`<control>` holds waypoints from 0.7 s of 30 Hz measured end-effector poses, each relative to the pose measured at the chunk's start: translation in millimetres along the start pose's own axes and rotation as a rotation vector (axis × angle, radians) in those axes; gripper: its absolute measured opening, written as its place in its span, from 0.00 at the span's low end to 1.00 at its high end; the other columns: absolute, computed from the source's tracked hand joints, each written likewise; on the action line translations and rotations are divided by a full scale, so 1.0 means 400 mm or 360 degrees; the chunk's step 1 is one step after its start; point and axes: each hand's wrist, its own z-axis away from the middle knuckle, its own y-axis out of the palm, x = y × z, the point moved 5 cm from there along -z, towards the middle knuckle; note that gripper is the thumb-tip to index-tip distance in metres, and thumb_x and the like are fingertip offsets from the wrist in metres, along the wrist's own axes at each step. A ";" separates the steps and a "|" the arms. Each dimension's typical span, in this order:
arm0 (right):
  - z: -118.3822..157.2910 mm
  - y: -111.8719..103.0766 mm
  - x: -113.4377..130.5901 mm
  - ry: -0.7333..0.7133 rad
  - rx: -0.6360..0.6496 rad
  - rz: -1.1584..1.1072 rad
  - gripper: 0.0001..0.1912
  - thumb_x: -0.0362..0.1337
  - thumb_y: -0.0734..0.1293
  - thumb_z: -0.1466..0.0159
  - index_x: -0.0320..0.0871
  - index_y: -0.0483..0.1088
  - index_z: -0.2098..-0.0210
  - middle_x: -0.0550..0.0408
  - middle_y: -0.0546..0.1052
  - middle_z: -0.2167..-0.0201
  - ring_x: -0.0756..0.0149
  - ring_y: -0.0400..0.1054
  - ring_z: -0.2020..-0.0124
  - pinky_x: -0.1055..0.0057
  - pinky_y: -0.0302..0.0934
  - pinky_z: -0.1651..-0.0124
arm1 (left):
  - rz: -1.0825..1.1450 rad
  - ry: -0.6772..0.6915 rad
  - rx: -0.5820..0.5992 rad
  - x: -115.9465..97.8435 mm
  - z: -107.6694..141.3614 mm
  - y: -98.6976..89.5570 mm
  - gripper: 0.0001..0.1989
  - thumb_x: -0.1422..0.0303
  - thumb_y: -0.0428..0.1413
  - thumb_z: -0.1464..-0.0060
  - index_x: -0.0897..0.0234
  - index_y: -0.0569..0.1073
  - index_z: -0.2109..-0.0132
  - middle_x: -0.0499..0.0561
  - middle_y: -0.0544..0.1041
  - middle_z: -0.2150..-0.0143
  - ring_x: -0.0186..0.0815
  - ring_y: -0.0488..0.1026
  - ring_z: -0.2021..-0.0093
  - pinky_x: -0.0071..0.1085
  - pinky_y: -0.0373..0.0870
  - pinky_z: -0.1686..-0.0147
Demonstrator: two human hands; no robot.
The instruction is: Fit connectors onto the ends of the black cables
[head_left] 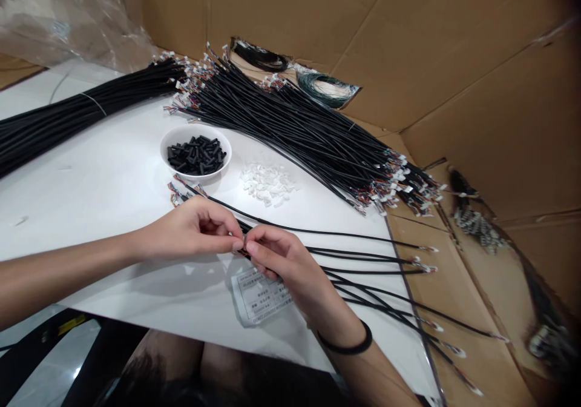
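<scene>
**Two-Handed Pinch Condition at the Front of the Station**

The end of a black sheathed cable is held at the front of the white worktop, between the left hand and the right hand. Both grips are closed: the thumb and forefinger of each hand are pressed together on the cable end, which is largely hidden by the fingers, so its exact form cannot be confirmed. A black wristband is worn on the right wrist.

A printed label in a clear bag is laid flat on the worktop, directly beneath the right hand. Several loose black cables are fanned out to the right, with small connector ends terminating them. Some of these cables are extended past the worktop edge, over a cardboard sheet. Multicoloured wire ends are placed just in front of a white bowl, which is filled with short black sleeves.

A pile of small white connector housings is located beside the bowl. Behind these, a large bundle of black cables is spread diagonally. A second bundle, tied with a thin wire, is laid to the left. Two wire coils are positioned farther back, against the cardboard lining.
</scene>
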 end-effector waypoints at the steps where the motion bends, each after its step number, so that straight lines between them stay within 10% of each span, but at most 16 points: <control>1: -0.002 -0.002 -0.004 0.0011 -0.0004 -0.0021 0.15 0.47 0.71 0.43 0.42 0.70 0.70 0.63 0.62 0.80 0.76 0.51 0.80 0.78 0.43 0.81 | 0.0000 0.0000 -0.0024 0.000 -0.001 -0.001 0.09 0.66 0.59 0.46 0.69 0.77 0.68 0.45 0.66 0.80 0.25 0.58 0.80 0.21 0.54 0.81; 21: 0.001 -0.014 -0.015 0.0158 -0.0090 -0.0208 0.15 0.45 0.71 0.43 0.40 0.68 0.71 0.63 0.61 0.81 0.78 0.51 0.81 0.77 0.41 0.79 | -0.0984 0.0782 -0.0182 -0.053 0.029 0.008 0.02 0.72 0.56 0.42 0.65 0.70 0.63 0.42 0.64 0.77 0.26 0.59 0.79 0.23 0.54 0.79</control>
